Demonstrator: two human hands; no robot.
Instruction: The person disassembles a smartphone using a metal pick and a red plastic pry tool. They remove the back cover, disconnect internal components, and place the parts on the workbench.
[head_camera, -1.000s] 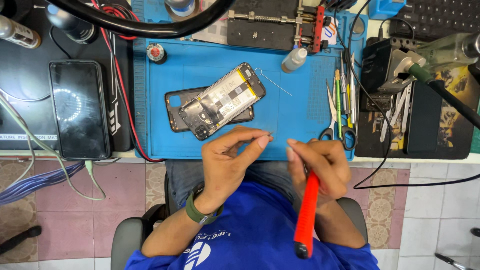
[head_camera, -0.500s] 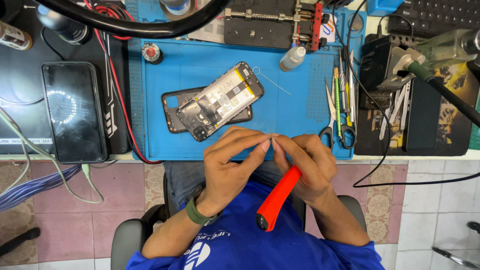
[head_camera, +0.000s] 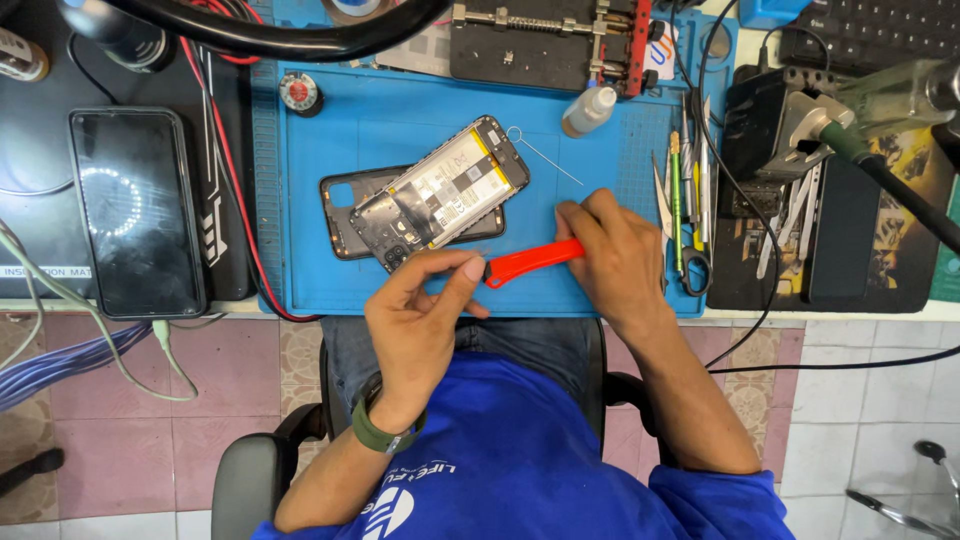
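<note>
red-handled tool (head_camera: 530, 262) over blue work mat (head_camera: 330, 285), tiled floor below.
right hand (head_camera: 615, 255) grips its handle; left hand (head_camera: 425, 320) fingertips pinch its tip beside opened phone (head_camera: 440, 195).

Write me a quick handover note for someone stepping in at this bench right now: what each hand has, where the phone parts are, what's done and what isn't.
Right hand: gripping the red-handled screwdriver, lying level over the blue mat.
Left hand: fingertips pinched at the tool's tip end; whether a screw is there is too small to tell.
Opened phone: inner side up, battery showing, resting tilted across its removed back cover, mid-mat.
Done: back cover is off.
Left: the phone's insides remain in place, cover not refitted.
Spare tools lie at the mat's right edge; another phone lies screen up on the left.
</note>
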